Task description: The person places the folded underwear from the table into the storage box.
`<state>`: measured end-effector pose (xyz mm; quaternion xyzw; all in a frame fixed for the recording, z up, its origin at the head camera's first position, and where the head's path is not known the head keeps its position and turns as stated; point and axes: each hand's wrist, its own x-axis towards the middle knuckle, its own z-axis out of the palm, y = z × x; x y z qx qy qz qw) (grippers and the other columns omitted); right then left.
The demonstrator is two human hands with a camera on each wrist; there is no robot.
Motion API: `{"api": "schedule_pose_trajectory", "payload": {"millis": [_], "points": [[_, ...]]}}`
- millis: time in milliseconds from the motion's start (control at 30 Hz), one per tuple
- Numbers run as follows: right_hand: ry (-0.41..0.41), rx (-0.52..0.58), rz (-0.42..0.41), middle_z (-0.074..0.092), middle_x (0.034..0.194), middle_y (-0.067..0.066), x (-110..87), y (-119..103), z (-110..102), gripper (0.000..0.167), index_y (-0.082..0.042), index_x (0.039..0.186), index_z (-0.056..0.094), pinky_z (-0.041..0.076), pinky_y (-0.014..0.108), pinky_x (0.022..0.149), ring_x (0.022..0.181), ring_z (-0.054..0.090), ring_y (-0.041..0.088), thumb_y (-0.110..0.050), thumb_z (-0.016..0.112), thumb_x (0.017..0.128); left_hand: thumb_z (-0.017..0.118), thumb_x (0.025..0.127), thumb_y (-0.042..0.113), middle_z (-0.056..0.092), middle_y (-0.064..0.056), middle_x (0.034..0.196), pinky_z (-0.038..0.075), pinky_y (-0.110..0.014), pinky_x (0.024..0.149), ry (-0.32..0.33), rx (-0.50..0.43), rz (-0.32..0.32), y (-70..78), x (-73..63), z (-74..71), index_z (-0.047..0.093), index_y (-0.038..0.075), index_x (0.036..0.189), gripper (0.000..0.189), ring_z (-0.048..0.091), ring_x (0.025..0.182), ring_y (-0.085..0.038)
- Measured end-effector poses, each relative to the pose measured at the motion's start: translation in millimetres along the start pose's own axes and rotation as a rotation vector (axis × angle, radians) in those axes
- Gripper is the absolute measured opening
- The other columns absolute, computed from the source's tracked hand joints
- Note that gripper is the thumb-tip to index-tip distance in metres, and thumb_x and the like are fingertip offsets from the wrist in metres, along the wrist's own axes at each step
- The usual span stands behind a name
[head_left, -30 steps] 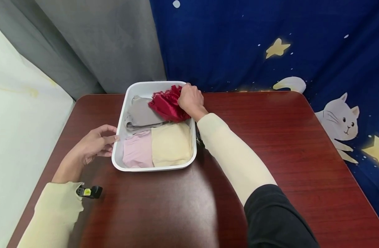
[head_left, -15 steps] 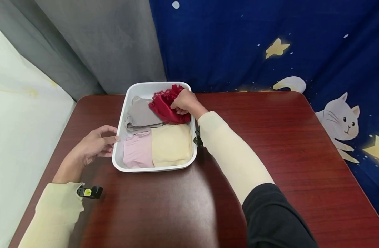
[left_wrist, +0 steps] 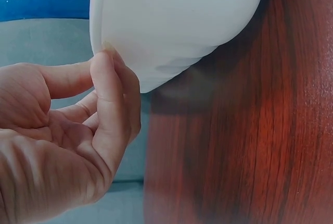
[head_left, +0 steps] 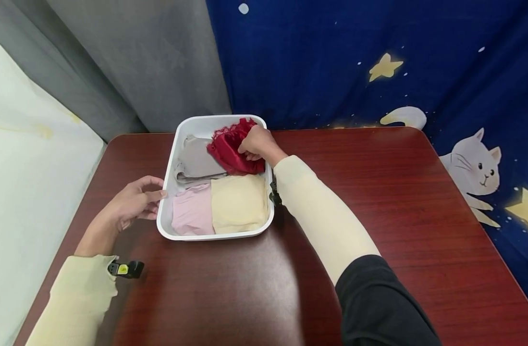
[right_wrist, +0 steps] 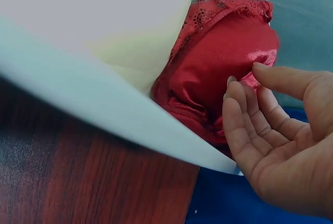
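Note:
A white tray (head_left: 162, 218) stands near the table's back edge with folded clothes in it. In its back right corner lies a crumpled red satin garment (head_left: 229, 151) with lace trim. My right hand (head_left: 259, 144) reaches over the tray's right side and pinches a fold of the satin between thumb and fingers. In the right wrist view, lace runs along the edge of the red garment (right_wrist: 208, 62). My left hand (head_left: 131, 202) holds the tray's left rim, thumb and fingertips meeting there. The left wrist view shows the tray's outer wall (left_wrist: 171, 21) beside the left fingers.
Also in the tray are a folded grey garment (head_left: 199, 156) at back left, a pink one (head_left: 192, 211) at front left and a cream one (head_left: 239, 202) at front right. Behind the brown table (head_left: 354, 192) hang a grey curtain (head_left: 151, 57) and a blue curtain (head_left: 298, 57).
My right hand has shifted from the garment's far right edge slightly down and left onto its satin. The left hand stays at the rim.

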<state>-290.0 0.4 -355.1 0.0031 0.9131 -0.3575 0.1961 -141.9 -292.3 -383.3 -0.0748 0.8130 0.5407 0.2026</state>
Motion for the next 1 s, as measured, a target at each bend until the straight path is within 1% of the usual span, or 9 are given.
{"api": "schedule_pose_trajectory", "payload": {"millis": [267, 367, 500, 600, 733, 800, 867, 933, 1000], "points": [[-0.014, 0.07, 0.018, 0.069, 0.073, 0.009, 6.1, 2.0, 0.7, 0.015, -0.001, 0.082, 0.07, 0.059, 0.029, 0.065, 0.068, 0.071, 0.02, -0.015, 0.074, 0.085, 0.056, 0.098, 0.012, 0.059, -0.003, 0.076, 0.059, -0.032, 0.06, 0.005, 0.008, -0.005, -1.5, -1.6, 0.3, 0.034, -0.001, 0.135, 0.045, 0.061, 0.063, -0.012], [-0.038, 0.141, 0.013, 0.069, 0.074, 0.01, 6.8, 3.9, -1.9, 0.015, 0.001, 0.085, 0.07, 0.06, 0.03, 0.067, 0.07, 0.071, 0.021, -0.014, 0.074, 0.085, 0.056, 0.098, 0.012, 0.059, -0.003, 0.076, 0.059, -0.032, 0.06, 0.008, 0.011, -0.008, -1.8, -2.0, 0.2, 0.034, -0.001, 0.135, 0.045, 0.061, 0.063, -0.012], [-0.074, 0.27, -0.02, 0.071, 0.085, 0.018, 3.7, 5.8, -13.4, 0.016, 0.003, 0.092, 0.071, 0.059, 0.034, 0.074, 0.078, 0.072, 0.026, -0.011, 0.071, 0.087, 0.057, 0.098, 0.015, 0.06, -0.004, 0.077, 0.059, -0.032, 0.061, 0.015, 0.037, 0.002, -1.2, -0.9, -1.3, 0.036, -0.001, 0.136, 0.047, 0.062, 0.064, -0.013], [-0.085, 0.309, -0.063, 0.071, 0.096, 0.021, 0.6, 7.6, -24.9, 0.021, 0.004, 0.101, 0.071, 0.059, 0.034, 0.078, 0.084, 0.071, 0.028, -0.012, 0.069, 0.088, 0.057, 0.098, 0.02, 0.061, -0.004, 0.079, 0.059, -0.032, 0.062, 0.024, 0.085, 0.01, -1.4, -0.4, -2.6, 0.038, -0.001, 0.138, 0.049, 0.063, 0.066, -0.013], [-0.071, 0.281, -0.124, 0.07, 0.103, 0.019, -4.5, 13.1, -37.2, 0.029, 0.002, 0.11, 0.069, 0.058, 0.035, 0.081, 0.089, 0.069, 0.028, -0.021, 0.067, 0.092, 0.052, 0.101, 0.028, 0.064, -0.011, 0.087, 0.059, -0.033, 0.065, 0.089, 0.168, 0.027, -0.9, -2.5, -4.3, 0.043, -0.001, 0.138, 0.048, 0.066, 0.072, -0.015], [-0.039, 0.256, -0.151, 0.07, 0.103, 0.018, -8.9, 17.5, -43.0, 0.032, 0.0, 0.111, 0.068, 0.057, 0.036, 0.082, 0.092, 0.068, 0.029, -0.026, 0.066, 0.093, 0.047, 0.102, 0.033, 0.065, -0.02, 0.096, 0.06, -0.037, 0.071, 0.147, 0.216, 0.059, 1.4, -3.9, -4.6, 0.045, -0.001, 0.138, 0.049, 0.068, 0.08, -0.023], [0.02, 0.19, -0.198, 0.07, 0.102, 0.015, -14.1, 23.9, -49.3, 0.032, -0.004, 0.111, 0.068, 0.057, 0.035, 0.082, 0.091, 0.067, 0.026, -0.032, 0.064, 0.094, 0.042, 0.103, 0.04, 0.061, -0.028, 0.115, 0.058, -0.046, 0.079, 0.212, 0.264, 0.086, 5.2, -5.4, -5.2, 0.044, -0.001, 0.14, 0.056, 0.068, 0.093, -0.035], [0.101, 0.096, -0.251, 0.07, 0.103, 0.01, -21.8, 31.2, -56.3, 0.034, -0.009, 0.11, 0.069, 0.055, 0.035, 0.082, 0.092, 0.065, 0.023, -0.038, 0.062, 0.095, 0.036, 0.103, 0.047, 0.051, -0.031, 0.134, 0.052, -0.055, 0.089, 0.272, 0.326, 0.114, 9.9, -6.3, -6.5, 0.039, 0.001, 0.145, 0.063, 0.06, 0.11, -0.045], [0.183, -0.03, -0.304, 0.07, 0.106, 0.006, -30.4, 40.6, -64.0, 0.039, -0.013, 0.113, 0.069, 0.052, 0.034, 0.083, 0.095, 0.063, 0.02, -0.046, 0.057, 0.096, 0.03, 0.102, 0.052, 0.037, -0.029, 0.147, 0.039, -0.064, 0.1, 0.314, 0.387, 0.127, 14.0, -6.2, -9.1, 0.031, 0.006, 0.151, 0.067, 0.045, 0.127, -0.05]]}}
